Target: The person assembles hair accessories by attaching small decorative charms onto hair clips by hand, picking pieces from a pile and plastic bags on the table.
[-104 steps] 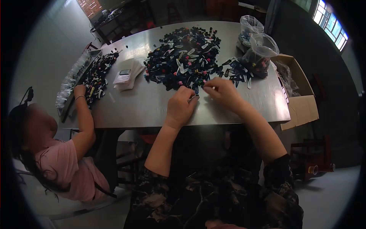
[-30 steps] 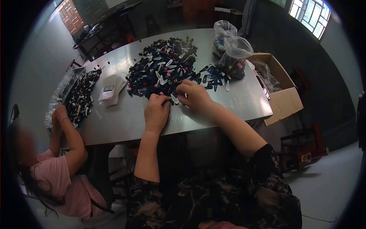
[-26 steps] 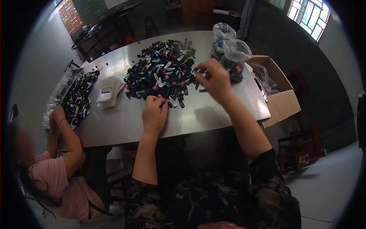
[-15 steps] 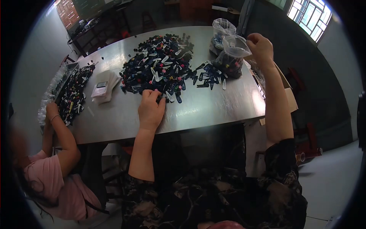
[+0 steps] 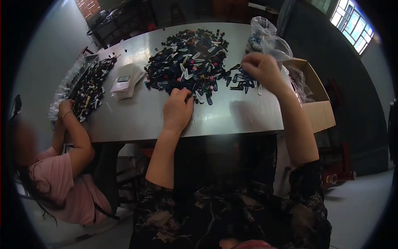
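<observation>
A large pile of dark, white and coloured hair clips lies on the metal table. At its near edge rests my left hand, fingers curled together against the clips; what they hold, if anything, is hidden. My right hand hovers over a smaller group of dark clips, its thumb and fingers bent and slightly apart, with nothing visible between them. Just behind it stand two clear plastic bags, the nearer one partly covered by the hand, the farther one beside it.
Left of the pile lies a stack of clear packets. At the far left a person in pink reaches into another clip pile beside a tray of plastic packets. An open cardboard box stands right of the table.
My right hand has come back from the rim of the nearer bag, leftward and down over the small clip group. My left hand has stayed at the pile's near edge. The view has shifted.
</observation>
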`<state>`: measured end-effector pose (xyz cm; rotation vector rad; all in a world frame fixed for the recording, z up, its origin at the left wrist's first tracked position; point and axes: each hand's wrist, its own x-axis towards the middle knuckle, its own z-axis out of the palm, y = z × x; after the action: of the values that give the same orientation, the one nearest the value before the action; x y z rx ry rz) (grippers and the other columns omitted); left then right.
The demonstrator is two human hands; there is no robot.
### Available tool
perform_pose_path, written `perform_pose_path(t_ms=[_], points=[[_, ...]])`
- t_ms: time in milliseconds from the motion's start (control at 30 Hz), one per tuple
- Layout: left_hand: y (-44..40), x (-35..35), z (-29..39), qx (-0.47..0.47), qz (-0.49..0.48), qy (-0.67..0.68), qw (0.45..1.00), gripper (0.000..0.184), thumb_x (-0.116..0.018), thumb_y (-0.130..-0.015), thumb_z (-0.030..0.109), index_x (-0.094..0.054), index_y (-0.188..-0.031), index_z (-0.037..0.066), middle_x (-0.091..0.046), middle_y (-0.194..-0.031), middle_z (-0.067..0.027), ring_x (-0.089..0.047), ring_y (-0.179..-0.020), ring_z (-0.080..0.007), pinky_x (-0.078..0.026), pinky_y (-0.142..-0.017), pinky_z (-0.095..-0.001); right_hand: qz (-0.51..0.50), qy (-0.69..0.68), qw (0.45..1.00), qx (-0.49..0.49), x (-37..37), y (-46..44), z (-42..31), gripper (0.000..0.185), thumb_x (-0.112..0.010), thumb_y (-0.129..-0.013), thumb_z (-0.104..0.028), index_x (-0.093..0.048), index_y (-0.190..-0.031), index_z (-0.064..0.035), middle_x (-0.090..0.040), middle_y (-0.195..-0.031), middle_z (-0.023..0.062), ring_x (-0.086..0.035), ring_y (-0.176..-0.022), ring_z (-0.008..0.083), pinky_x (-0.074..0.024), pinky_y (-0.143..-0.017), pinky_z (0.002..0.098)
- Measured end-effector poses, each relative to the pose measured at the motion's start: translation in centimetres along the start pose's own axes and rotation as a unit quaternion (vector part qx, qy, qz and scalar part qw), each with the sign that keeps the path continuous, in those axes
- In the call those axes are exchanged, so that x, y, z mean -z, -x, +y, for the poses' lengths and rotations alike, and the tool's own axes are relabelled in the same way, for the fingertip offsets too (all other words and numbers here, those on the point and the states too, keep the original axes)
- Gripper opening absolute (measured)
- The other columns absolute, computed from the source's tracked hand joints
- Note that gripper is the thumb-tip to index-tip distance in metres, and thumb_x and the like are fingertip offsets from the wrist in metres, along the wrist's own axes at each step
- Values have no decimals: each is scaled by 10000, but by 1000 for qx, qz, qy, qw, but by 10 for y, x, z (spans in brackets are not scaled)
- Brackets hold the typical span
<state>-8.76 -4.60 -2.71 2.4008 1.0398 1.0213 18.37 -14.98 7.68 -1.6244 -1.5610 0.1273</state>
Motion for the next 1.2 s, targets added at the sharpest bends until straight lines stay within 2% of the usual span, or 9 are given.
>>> perform_pose_path(t_ms=[100,267,567,700,767,867,900,1067,1200], points=[[-1,-2,-4,-5,5,-6,1000,156,-673,-860,157,-676,-1000,86,-601,-992,-107,-638,-898,-344,-518,-749,-453,-107,5,994,9,-63,18,6,164,-695,-811,-152,-713,-930,-40,-711,-861,132,-685,-810,321,-538,-748,389],[-2,2,2,-48,76,32,995,144,-650,-872,125,-674,-1001,65,-587,-981,-125,-641,-882,-339,-523,-752,-443,-104,59,993,23,-108,26,11,201,-665,-802,-152,-706,-994,-108,-647,-986,113,-651,-954,327,-524,-833,435],[-3,-4,-9,-34,75,67,994,130,-629,-858,63,-679,-977,47,-599,-1003,-108,-618,-911,-332,-513,-781,-419,-62,21,995,78,-126,34,25,155,-736,-804,-95,-695,-953,-80,-614,-913,98,-649,-816,291,-521,-725,384],[-1,6,2,-119,26,15,992,141,-674,-814,74,-698,-952,59,-601,-975,-96,-586,-917,-314,-487,-817,-414,-74,9,996,49,-122,35,23,164,-743,-802,-94,-690,-955,-67,-618,-894,107,-651,-809,288,-520,-722,384],[-2,5,7,-144,-21,19,989,142,-705,-791,86,-707,-931,64,-599,-958,-91,-578,-915,-309,-481,-816,-415,-71,9,996,44,-120,36,21,139,-705,-809,-150,-684,-928,-79,-638,-928,115,-646,-911,333,-520,-797,425],[-2,3,4,-139,-37,21,989,125,-721,-782,76,-700,-904,62,-595,-956,-99,-581,-914,-315,-483,-806,-420,-2,-55,997,45,-112,38,24,159,-746,-802,-108,-675,-936,-60,-638,-919,117,-654,-874,318,-522,-767,406],[-2,3,3,-132,-32,17,991,117,-722,-783,74,-695,-895,58,-596,-961,-102,-583,-923,-318,-485,-811,-421,44,-41,993,98,-101,35,23,181,-760,-789,-38,-691,-957,-32,-632,-879,111,-654,-762,253,-523,-684,348],[0,1,2,-101,-27,7,994,133,-704,-814,77,-675,-941,48,-609,-1006,-120,-597,-1024,-341,-495,-861,-430,240,41,969,51,-5,19,8,165,-752,-811,-67,-709,-961,-14,-647,-880,77,-647,-736,158,-521,-660,300],[-1,-1,1,-88,-24,2,996,132,-679,-840,80,-672,-967,45,-608,-1018,-132,-595,-1040,-347,-496,-875,-438,280,207,937,-6,74,-14,42,165,-730,-818,-152,-734,-962,-72,-692,-951,117,-692,-816,271,-548,-759,367]])
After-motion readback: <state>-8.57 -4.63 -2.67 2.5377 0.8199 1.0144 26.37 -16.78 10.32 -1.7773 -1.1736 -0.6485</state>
